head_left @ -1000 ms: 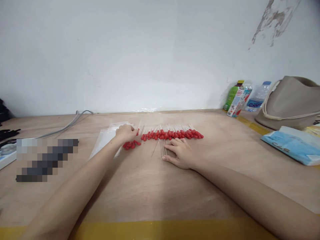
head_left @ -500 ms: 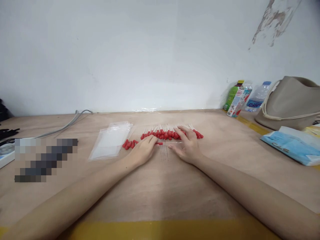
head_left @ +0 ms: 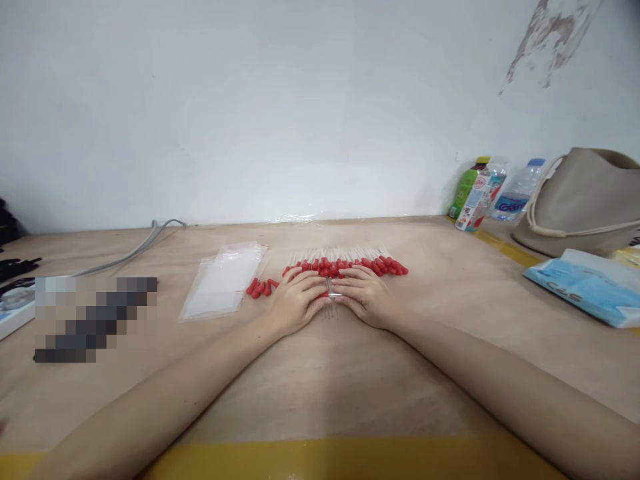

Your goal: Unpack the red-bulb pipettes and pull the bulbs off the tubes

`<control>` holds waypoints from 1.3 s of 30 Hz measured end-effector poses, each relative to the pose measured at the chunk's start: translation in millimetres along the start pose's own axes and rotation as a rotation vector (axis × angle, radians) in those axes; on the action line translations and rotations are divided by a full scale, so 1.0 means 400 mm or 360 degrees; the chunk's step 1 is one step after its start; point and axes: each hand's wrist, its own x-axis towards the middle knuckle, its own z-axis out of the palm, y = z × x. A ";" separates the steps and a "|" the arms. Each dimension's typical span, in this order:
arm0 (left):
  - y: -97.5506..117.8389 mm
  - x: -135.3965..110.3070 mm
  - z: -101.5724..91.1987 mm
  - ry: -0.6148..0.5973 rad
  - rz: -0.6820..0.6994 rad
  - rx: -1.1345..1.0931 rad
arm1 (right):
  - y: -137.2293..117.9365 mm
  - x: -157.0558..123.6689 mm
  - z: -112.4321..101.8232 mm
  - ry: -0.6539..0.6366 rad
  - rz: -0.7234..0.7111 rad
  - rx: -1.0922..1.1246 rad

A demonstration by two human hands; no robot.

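A row of clear droppers with red rubber bulbs (head_left: 350, 265) lies across the wooden table (head_left: 320, 373). My left hand (head_left: 295, 300) and my right hand (head_left: 363, 293) rest side by side just in front of that row. Their fingertips meet around a small bunch of clear tubes (head_left: 333, 291), fingers curled inward and pressing on it. A few loose red bulbs (head_left: 260, 287) lie to the left of my left hand. A flat stack of clear plastic bags (head_left: 223, 280) sits further left.
Bottles (head_left: 480, 190) stand at the back right by the wall. A beige bag (head_left: 585, 200) and a blue tissue pack (head_left: 585, 287) are at the right edge. A grey cable (head_left: 135, 250) runs at the back left. Yellow tape (head_left: 320, 460) marks the near edge.
My left hand left the bags and loose bulbs and came right to the centre. My right hand drew in leftward. Both now close together on the bunch of clear tubes.
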 end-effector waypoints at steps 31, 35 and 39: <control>-0.003 -0.009 -0.010 -0.0183 0.0088 -0.0071 | 0.004 -0.017 0.010 0.0101 -0.0255 0.0256; -0.005 -0.013 -0.009 -0.0169 0.0098 -0.0067 | 0.000 -0.020 0.002 0.0097 -0.0265 0.0250; -0.003 -0.015 -0.011 -0.0154 0.0116 -0.0063 | -0.011 -0.020 -0.008 0.0104 -0.0236 0.0257</control>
